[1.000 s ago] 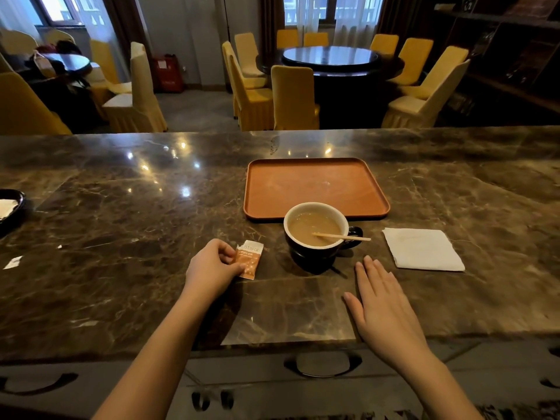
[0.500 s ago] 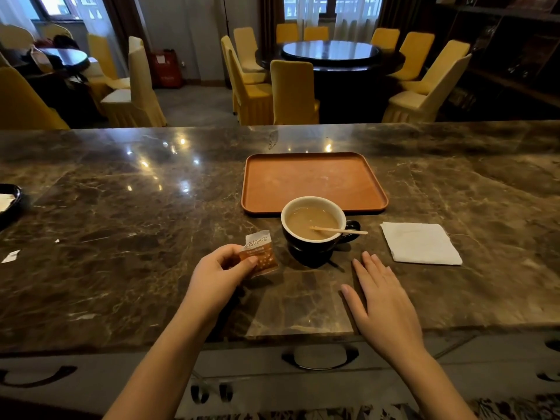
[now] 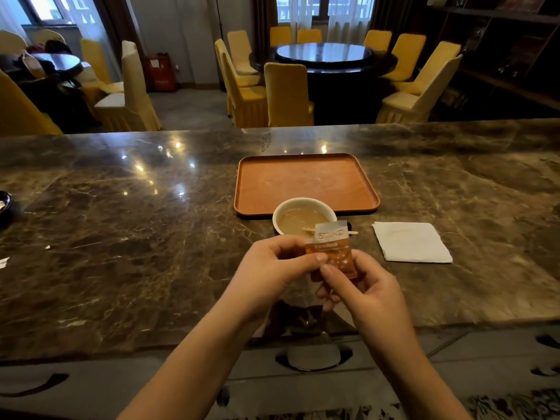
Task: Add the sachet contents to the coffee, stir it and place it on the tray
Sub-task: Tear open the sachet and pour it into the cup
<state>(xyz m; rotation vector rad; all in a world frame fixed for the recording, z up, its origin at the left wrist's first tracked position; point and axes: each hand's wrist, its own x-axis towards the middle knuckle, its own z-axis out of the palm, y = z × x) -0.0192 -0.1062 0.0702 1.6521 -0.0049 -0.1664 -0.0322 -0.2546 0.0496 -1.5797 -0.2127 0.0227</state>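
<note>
A small orange sachet [image 3: 333, 253] with a silvery top strip is held upright in the air just in front of the coffee cup [image 3: 298, 213]. My left hand [image 3: 272, 271] pinches its left side and my right hand [image 3: 363, 286] pinches its lower right. The dark cup with a white inside holds light brown coffee, and a wooden stir stick [image 3: 353, 232] rests across its rim, partly hidden by the sachet. An orange tray [image 3: 306, 183] lies bare on the marble counter right behind the cup.
A folded white napkin [image 3: 412, 242] lies right of the cup. A dark dish [image 3: 4, 207] sits at the far left edge, with small paper scraps [image 3: 3, 262] near it. Yellow chairs and round tables stand beyond the counter.
My left hand lifted the sachet off the counter and carried it right, in front of the cup. My right hand rose from the counter and took hold of the sachet too.
</note>
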